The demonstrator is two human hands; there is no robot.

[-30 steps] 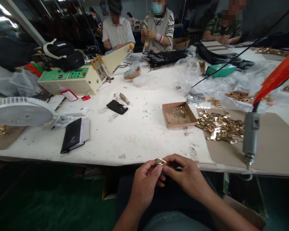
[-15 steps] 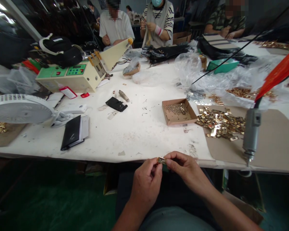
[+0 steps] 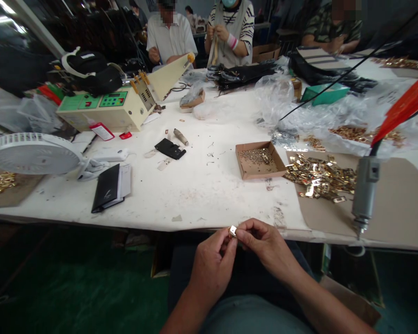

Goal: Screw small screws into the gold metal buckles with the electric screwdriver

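Just in front of the table's near edge, my left hand [image 3: 214,260] and my right hand [image 3: 264,243] meet with their fingertips around a small shiny gold metal fitting [image 3: 233,230]. Each hand pinches it between thumb and fingers, and much of it is covered. Its exposed face catches the light and shows a tiny dark spot. To the right on the table lies a pile of gold metal fittings [image 3: 322,178]. A shallow cardboard box [image 3: 249,175] beside it holds many tiny metal pieces. At far right an electric screwdriver [image 3: 365,190] hangs upright below an orange-red cover.
A white fan [image 3: 35,153], a black notebook [image 3: 106,188] and a cream machine [image 3: 101,116] with green panels stand at left. A black cloth piece [image 3: 170,149] lies mid-table. Clear plastic bags [image 3: 275,97] and a green box [image 3: 325,93] are farther back. Several people sit across the table.
The gold fitting has turned between my fingers and now shows a bright, flat face. Both hands stay nearly in place. The whole view has shifted slightly.
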